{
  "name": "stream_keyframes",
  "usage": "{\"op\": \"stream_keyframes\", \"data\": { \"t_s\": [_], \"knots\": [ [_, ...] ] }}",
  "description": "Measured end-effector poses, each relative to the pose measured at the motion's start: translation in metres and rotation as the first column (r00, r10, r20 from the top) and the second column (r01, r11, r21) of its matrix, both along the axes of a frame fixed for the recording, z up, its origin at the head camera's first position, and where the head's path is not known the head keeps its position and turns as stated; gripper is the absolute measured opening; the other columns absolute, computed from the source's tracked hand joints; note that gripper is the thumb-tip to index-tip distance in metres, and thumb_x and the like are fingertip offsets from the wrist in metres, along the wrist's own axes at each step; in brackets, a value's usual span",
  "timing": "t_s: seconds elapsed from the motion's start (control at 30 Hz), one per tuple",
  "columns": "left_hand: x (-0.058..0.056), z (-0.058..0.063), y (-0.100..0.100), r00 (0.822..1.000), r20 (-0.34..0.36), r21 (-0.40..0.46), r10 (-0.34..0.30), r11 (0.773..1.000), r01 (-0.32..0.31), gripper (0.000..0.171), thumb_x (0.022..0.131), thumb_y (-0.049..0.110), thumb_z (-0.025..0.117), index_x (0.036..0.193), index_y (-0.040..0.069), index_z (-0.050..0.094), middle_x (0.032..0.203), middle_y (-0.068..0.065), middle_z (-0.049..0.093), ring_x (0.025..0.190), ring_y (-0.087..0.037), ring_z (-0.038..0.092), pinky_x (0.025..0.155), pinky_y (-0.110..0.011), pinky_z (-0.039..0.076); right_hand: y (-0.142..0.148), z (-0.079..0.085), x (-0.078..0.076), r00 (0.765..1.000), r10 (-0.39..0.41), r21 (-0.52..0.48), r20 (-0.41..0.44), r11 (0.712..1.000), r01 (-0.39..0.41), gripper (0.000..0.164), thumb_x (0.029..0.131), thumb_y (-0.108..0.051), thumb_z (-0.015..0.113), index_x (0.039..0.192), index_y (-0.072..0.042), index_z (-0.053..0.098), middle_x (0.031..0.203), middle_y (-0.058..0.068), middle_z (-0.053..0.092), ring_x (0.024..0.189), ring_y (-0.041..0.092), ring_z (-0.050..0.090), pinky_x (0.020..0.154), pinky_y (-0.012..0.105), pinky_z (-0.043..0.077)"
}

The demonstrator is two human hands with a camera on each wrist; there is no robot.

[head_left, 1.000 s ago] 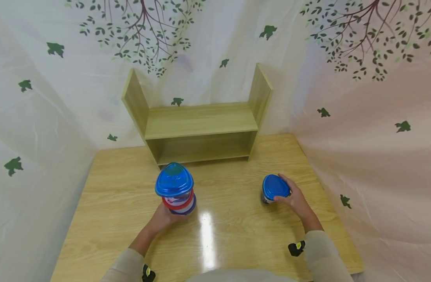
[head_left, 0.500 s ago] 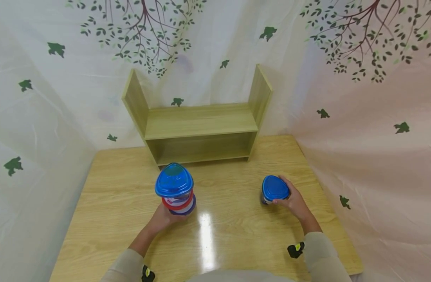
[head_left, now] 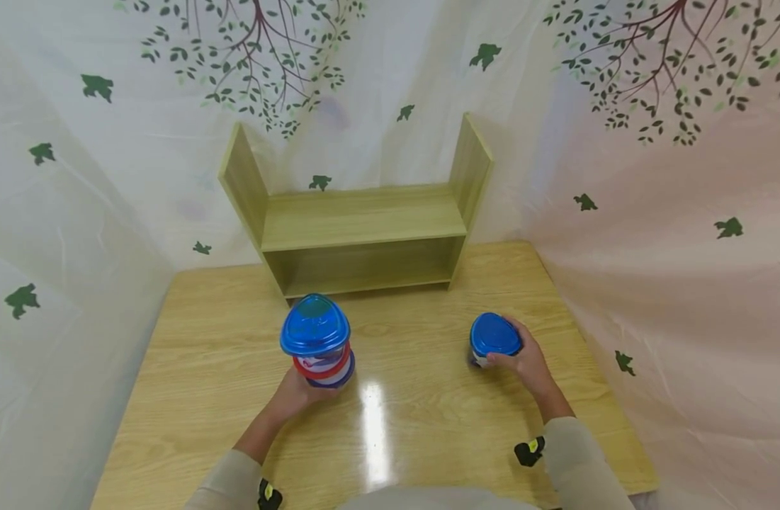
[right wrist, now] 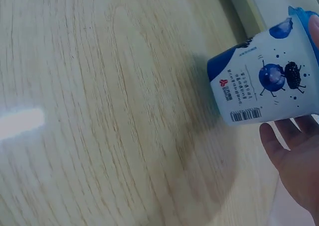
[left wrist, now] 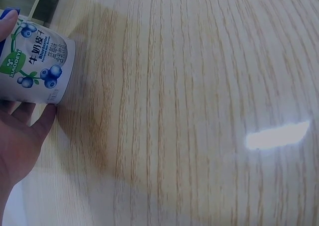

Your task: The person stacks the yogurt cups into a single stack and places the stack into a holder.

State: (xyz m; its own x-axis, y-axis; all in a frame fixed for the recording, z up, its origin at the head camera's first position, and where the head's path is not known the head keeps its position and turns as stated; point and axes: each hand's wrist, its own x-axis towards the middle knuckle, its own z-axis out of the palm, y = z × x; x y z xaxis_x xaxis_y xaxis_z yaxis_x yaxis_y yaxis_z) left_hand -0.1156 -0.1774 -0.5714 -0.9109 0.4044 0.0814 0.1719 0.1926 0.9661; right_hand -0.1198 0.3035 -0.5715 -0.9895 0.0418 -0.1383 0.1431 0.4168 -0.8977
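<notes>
Wooden table (head_left: pixel 415 439), over which the left hand (head_left: pixel 300 393) grips a stack of cups (head_left: pixel 315 336), one lettered "XIAODEYI"; the right hand (head_left: pixel 531 363) grips a blue-lidded cup (head_left: pixel 494 334) bearing a barcode (right wrist: pixel 245 115), shifted slightly leftward since half a second earlier.

White cup (left wrist: pixel 36 61): "XIAODEYI", "牛奶皮子", "Blueberries". Blue-white cup (right wrist: pixel 269 71): barcode (right wrist: pixel 245 115), sm. print (right wrist: pixel 243 89) illeg.
</notes>
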Motion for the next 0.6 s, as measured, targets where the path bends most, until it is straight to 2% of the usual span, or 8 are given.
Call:
{"op": "stream_keyframes", "data": {
  "t_s": [0.13, 0.3, 0.37, 0.5, 0.6],
  "knots": [
    [0.0, -0.001, 0.0, 1.0, -0.007, -0.009, 0.004, 1.0, -0.004, 0.092, 0.077, -0.001, 0.085, 0.15, 0.014, 0.031, 0.148, -0.011, 0.046, 0.138, -0.038, 0.043, 0.109, -0.056, 0.038, -0.011, 0.002, -0.003, 0.999, -0.043, 0.021, -0.019, 0.999, 0.044, 0.098, 0.086, -0.031, 0.083, 0.159, -0.009, 0.022, 0.16, 0.026, 0.023, 0.144, 0.052, 0.024, 0.11, 0.069, 0.028],
    [0.0, -0.001, 0.0, 1.0, -0.018, -0.019, 0.009, 1.0, -0.009, 0.092, 0.077, -0.002, 0.085, 0.15, 0.013, 0.032, 0.148, -0.012, 0.047, 0.137, -0.037, 0.044, 0.109, -0.045, 0.041, -0.032, 0.01, -0.009, 0.996, -0.081, -0.014, -0.031, 0.997, 0.08, 0.099, 0.086, -0.037, 0.082, 0.159, -0.013, 0.02, 0.16, 0.023, 0.024, 0.144, 0.049, 0.025, 0.111, 0.067, 0.029],
    [0.0, -0.002, 0.0, 1.0, -0.022, -0.016, 0.013, 1.0, -0.013, 0.091, 0.076, -0.002, 0.085, 0.15, 0.012, 0.032, 0.147, -0.012, 0.048, 0.137, -0.038, 0.044, 0.109, -0.047, 0.041, -0.043, 0.015, -0.012, 0.996, -0.086, -0.032, -0.034, 0.996, 0.085, 0.099, 0.085, -0.039, 0.082, 0.159, -0.015, 0.02, 0.161, 0.022, 0.024, 0.144, 0.048, 0.026, 0.111, 0.065, 0.031],
    [0.0, -0.002, 0.0, 1.0, -0.023, -0.001, 0.012, 1.0, -0.012, 0.09, 0.077, -0.003, 0.085, 0.149, 0.012, 0.033, 0.147, -0.014, 0.048, 0.136, -0.041, 0.044, 0.108, -0.06, 0.039, -0.069, 0.028, -0.019, 0.995, -0.078, -0.083, -0.062, 0.994, 0.072, 0.096, 0.085, -0.039, 0.082, 0.158, -0.018, 0.024, 0.16, 0.019, 0.027, 0.143, 0.047, 0.03, 0.109, 0.064, 0.035],
    [0.0, -0.002, 0.001, 1.0, -0.011, 0.01, 0.006, 1.0, -0.006, 0.09, 0.077, -0.003, 0.084, 0.149, 0.013, 0.032, 0.148, -0.014, 0.047, 0.137, -0.041, 0.043, 0.108, -0.063, 0.037, -0.089, 0.038, -0.025, 0.994, -0.064, -0.111, -0.084, 0.992, 0.054, 0.093, 0.085, -0.037, 0.082, 0.157, -0.018, 0.026, 0.158, 0.019, 0.031, 0.141, 0.046, 0.033, 0.108, 0.063, 0.038]
  ]
}}
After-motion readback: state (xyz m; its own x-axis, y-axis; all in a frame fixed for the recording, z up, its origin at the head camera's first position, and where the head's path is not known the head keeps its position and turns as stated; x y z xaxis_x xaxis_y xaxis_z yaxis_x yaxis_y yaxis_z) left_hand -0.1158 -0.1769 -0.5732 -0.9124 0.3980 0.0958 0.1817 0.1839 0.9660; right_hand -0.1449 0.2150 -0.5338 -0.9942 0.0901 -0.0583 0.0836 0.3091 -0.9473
